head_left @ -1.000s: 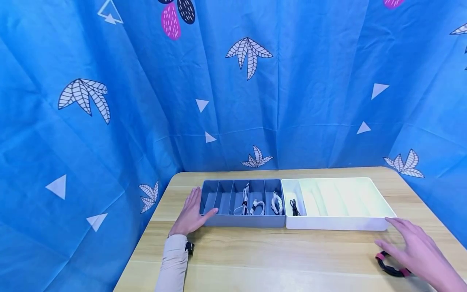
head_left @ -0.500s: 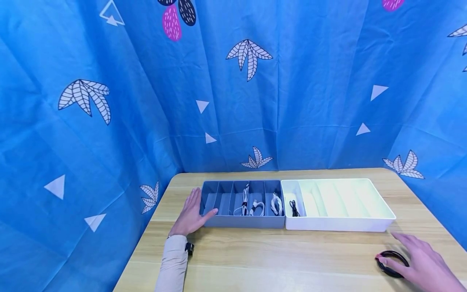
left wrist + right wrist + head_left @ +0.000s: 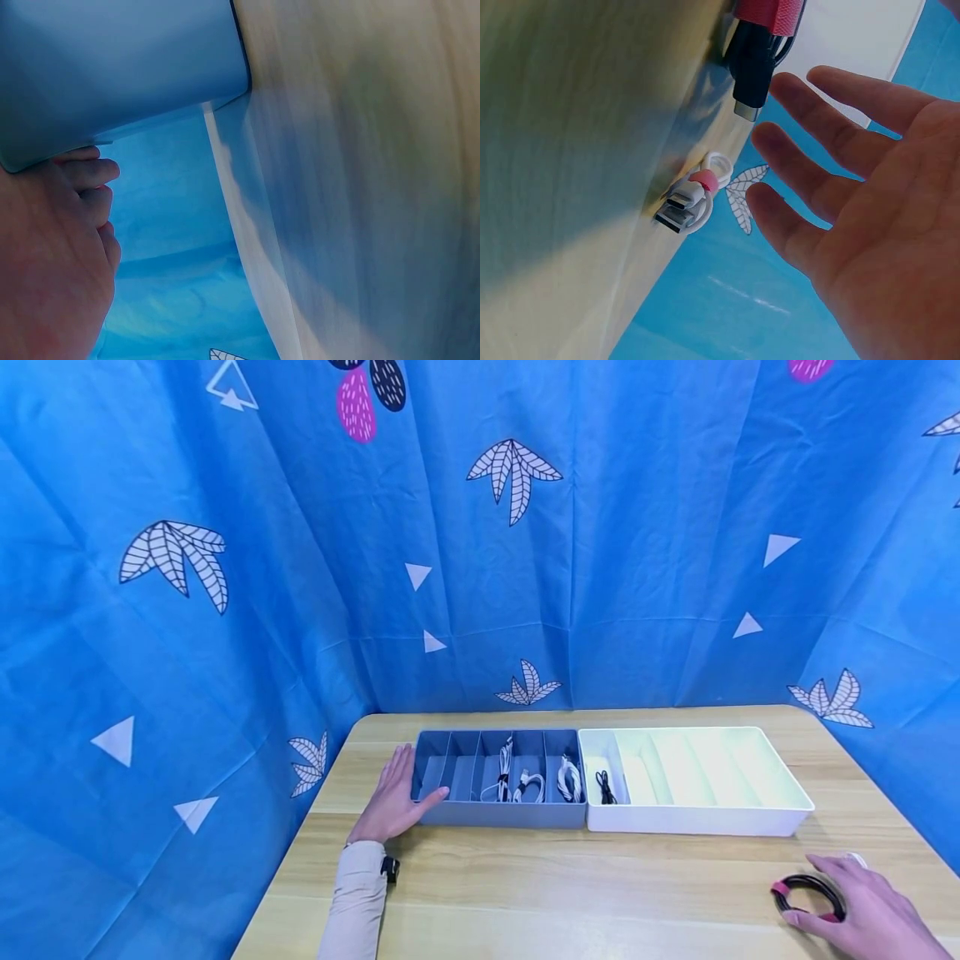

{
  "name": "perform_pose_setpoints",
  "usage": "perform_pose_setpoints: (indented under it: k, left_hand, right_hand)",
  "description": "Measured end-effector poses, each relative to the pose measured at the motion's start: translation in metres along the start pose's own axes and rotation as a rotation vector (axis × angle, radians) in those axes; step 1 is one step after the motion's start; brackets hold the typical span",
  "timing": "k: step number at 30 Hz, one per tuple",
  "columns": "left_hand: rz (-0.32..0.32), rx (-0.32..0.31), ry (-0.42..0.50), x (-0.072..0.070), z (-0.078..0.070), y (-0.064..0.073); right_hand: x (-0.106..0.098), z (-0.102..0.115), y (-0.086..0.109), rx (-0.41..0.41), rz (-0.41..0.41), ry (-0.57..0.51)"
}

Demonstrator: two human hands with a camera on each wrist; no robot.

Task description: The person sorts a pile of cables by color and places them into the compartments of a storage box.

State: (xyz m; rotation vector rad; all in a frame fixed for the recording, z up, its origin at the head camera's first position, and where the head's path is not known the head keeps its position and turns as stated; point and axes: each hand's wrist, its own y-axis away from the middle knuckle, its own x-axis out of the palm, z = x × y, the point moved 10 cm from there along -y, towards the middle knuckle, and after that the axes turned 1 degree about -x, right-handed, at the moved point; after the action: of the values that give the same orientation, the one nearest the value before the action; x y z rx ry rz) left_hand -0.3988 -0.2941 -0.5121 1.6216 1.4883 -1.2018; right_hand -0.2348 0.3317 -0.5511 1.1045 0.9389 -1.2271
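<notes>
My left hand [image 3: 392, 802] rests against the left end of a grey divided box [image 3: 495, 814], thumb at its front edge. In the left wrist view its fingers [image 3: 94, 176] lie below the box wall [image 3: 127, 67]. At the front right my right hand [image 3: 862, 906] is spread over a coiled black cable [image 3: 804, 881] with red straps, thumb on the near side. The right wrist view shows the cable's black connector [image 3: 752, 71] beside the fingertips, which are apart and not curled round it. A coiled white USB cable [image 3: 697, 196] with a red strap lies beyond, mostly hidden in the head view.
A white divided box [image 3: 697, 820] adjoins the grey one; its leftmost compartment holds a small black cable [image 3: 604, 787]. White cables [image 3: 570, 778] lie in several grey compartments. The wooden table [image 3: 585, 893] ends at a blue patterned curtain [image 3: 637, 568].
My right hand has moved from the white box's corner toward me, down over the black cable, which shifted slightly. The white cable's edge now shows behind the hand. The left hand has stayed put.
</notes>
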Motion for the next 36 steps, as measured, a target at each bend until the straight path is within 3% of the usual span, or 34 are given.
perform_pose_setpoints:
  k: [5,13,24,36]
  left_hand:
    - [-0.008,0.002,-0.006,-0.001,-0.001,0.000]
    - [-0.006,-0.004,0.004,-0.002,-0.002,0.002]
    - [-0.004,0.003,0.006,-0.001,-0.003,0.003]
    - [-0.002,-0.006,0.004,-0.001,-0.002,0.003]
  right_hand:
    - [0.002,-0.002,0.000,-0.020,-0.031,0.002]
    - [0.011,-0.005,-0.002,-0.007,0.022,0.009]
    - [0.010,-0.002,-0.005,-0.057,0.007,0.037]
    - [0.014,-0.002,-0.006,-0.023,0.044,0.015]
